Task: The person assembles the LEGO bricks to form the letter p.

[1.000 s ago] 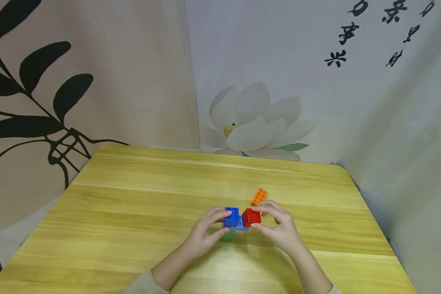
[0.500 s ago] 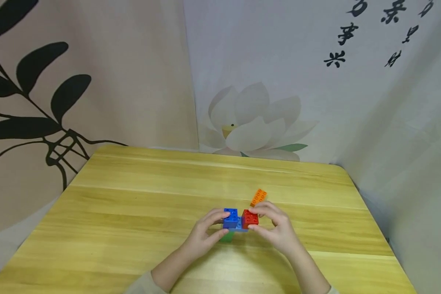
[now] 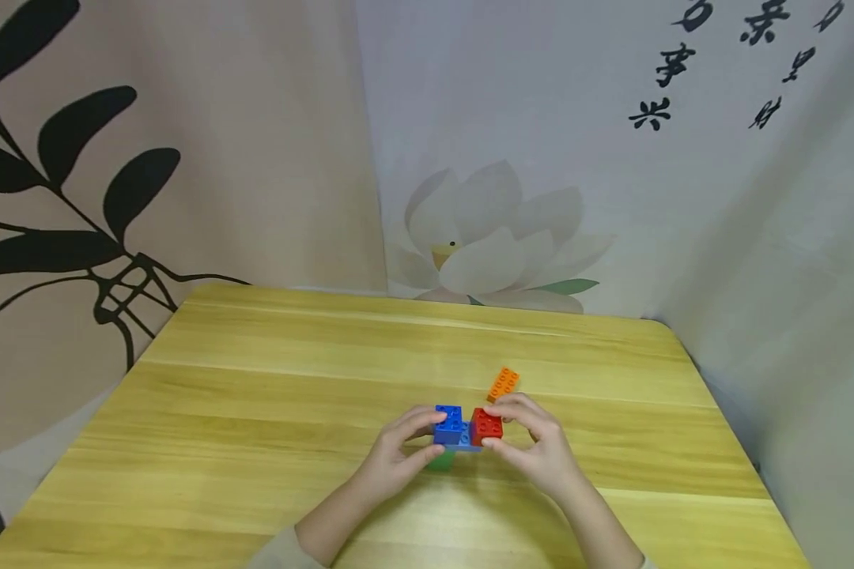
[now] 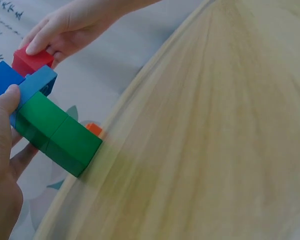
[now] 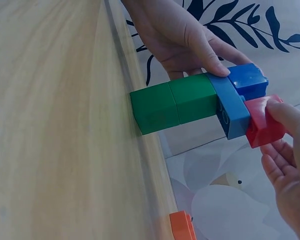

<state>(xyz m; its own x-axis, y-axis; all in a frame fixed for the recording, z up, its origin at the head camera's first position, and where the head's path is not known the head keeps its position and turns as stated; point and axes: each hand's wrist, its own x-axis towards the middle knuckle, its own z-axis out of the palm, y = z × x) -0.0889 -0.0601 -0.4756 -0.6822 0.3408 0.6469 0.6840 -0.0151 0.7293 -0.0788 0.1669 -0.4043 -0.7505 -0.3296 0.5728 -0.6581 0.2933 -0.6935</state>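
Note:
A small tower of toy building bricks stands upright on the wooden table: two green bricks (image 5: 175, 102) at the bottom, a longer light blue brick (image 5: 232, 112) across them. On its left end sits a dark blue brick (image 3: 448, 425). My left hand (image 3: 391, 458) holds the tower around the dark and light blue bricks, thumb on the near side. At the light blue brick's right end, my right hand (image 3: 541, 442) pinches a red brick (image 3: 486, 427) between thumb and fingers. Red and light blue look in contact; whether the red one is fully seated I cannot tell.
An orange brick (image 3: 503, 383) lies studs up on the table (image 3: 292, 356), just beyond my right hand. Behind the table hangs a printed cloth (image 3: 256, 158) with leaves, a flower and characters.
The red brick, tilted a second ago, now stands straighter over the light blue brick's right end. My right hand has shifted slightly with it. My left hand keeps its hold.

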